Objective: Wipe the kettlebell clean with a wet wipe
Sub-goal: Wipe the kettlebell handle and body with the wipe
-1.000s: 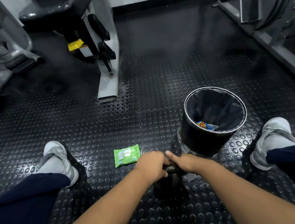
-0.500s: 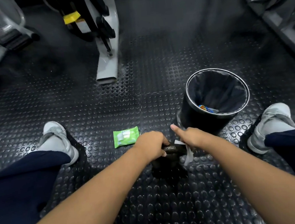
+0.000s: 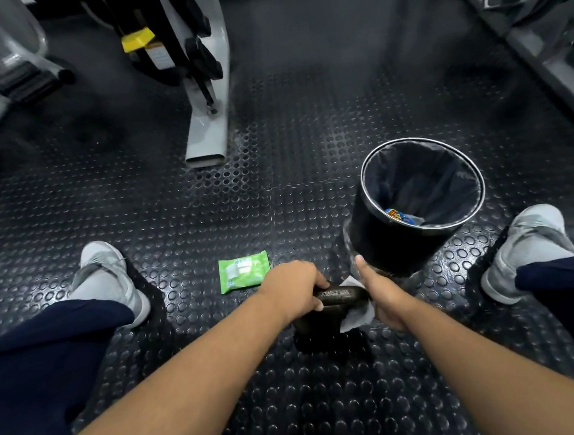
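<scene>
Kettlebell [image 3: 337,302] on the floor [image 3: 276,190] between my feet, my left hand [image 3: 293,290] on its handle, my right hand [image 3: 382,294] with the wipe [image 3: 358,316] on its right side, wipe packet [image 3: 244,271] just left, bin [image 3: 415,203] behind to the right, a wrapper [image 3: 399,216] inside it.

No legible text anywhere.

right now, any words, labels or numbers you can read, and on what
None can be read.
Green wipe pack: white label with print, too small to read.
Machine: yellow tag and white sticker, both blurred.
Wrapper in the bin: coloured print, unreadable.
Kettlebell: no marking visible.
</scene>
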